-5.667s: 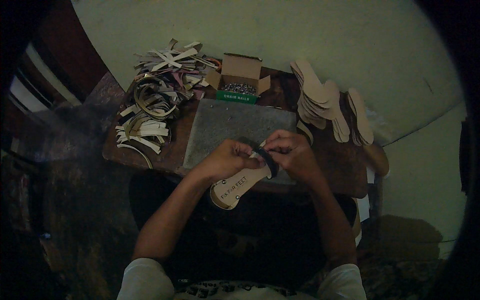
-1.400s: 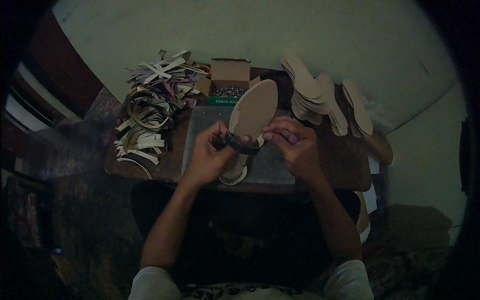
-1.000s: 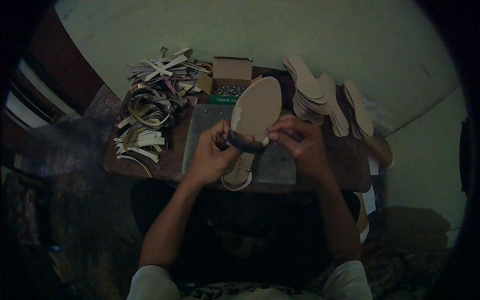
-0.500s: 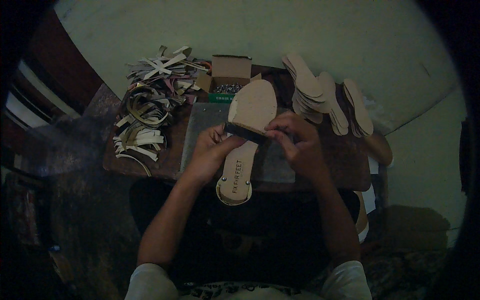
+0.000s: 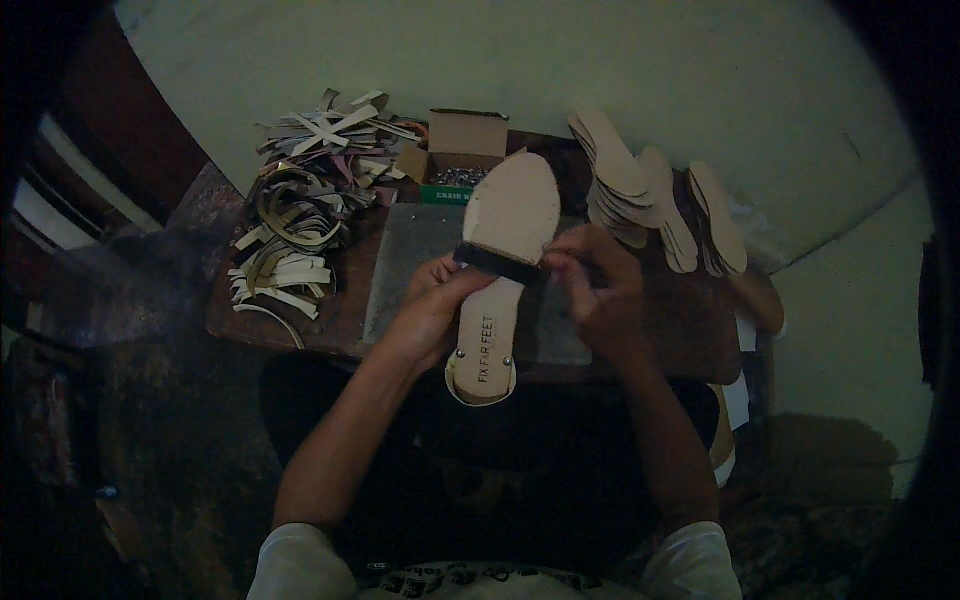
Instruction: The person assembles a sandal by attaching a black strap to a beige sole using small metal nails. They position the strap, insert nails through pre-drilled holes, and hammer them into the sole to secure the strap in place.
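Note:
A tan sandal insole (image 5: 510, 208) is held up above the table's front, toe end away from me. Around its middle runs a black strap (image 5: 497, 262). At the near end, a pale heel band is fixed with a round metal stud on each side, and dark lettering marks the insole there. My left hand (image 5: 430, 312) is closed on the left edge of the insole beside the strap, thumb on top. My right hand (image 5: 603, 290) pinches the strap's right end at the insole's edge; the fingertips partly hide that end.
Heaped strap pieces (image 5: 290, 215) cover the table's left side. Behind the insole stands an open cardboard box (image 5: 468, 135) of small shiny metal pieces. Stacked insoles (image 5: 612, 160) lie at the back right. A grey slab (image 5: 405, 255) rests on the dark wooden table (image 5: 690, 340).
The insole has shifted a little to the right, its near end most of all. Both hands have moved slightly right with it, still gripping the insole and strap.

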The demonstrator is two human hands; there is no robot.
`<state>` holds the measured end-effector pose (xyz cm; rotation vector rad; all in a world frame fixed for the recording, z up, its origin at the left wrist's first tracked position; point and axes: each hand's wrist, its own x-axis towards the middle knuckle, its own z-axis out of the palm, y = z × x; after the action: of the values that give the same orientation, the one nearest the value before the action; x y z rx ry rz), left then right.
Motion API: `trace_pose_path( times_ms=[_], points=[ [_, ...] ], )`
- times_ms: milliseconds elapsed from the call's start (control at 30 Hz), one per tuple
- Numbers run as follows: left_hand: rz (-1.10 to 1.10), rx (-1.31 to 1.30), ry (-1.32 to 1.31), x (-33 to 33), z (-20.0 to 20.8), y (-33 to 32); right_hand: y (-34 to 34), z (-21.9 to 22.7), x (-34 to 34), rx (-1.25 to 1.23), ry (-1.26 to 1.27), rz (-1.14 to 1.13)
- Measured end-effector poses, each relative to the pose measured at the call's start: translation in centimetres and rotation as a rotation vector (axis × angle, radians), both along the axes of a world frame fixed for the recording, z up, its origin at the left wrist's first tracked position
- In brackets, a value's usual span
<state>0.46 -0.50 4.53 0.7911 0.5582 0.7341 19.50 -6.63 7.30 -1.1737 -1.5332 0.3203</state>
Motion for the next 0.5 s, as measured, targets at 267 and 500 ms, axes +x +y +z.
trace_pose_path(
  times_ms=[267,500],
  points=[
    [0.104,0.028,0.011,0.0,-0.2,0.6,-0.1,-0.4,-0.4,-0.123,0.043,-0.003],
    [0.122,-0.001,0.02,0.0,-0.5,0.6,0.3,-1.4,-0.9,-0.044,-0.003,0.026]
  ],
)
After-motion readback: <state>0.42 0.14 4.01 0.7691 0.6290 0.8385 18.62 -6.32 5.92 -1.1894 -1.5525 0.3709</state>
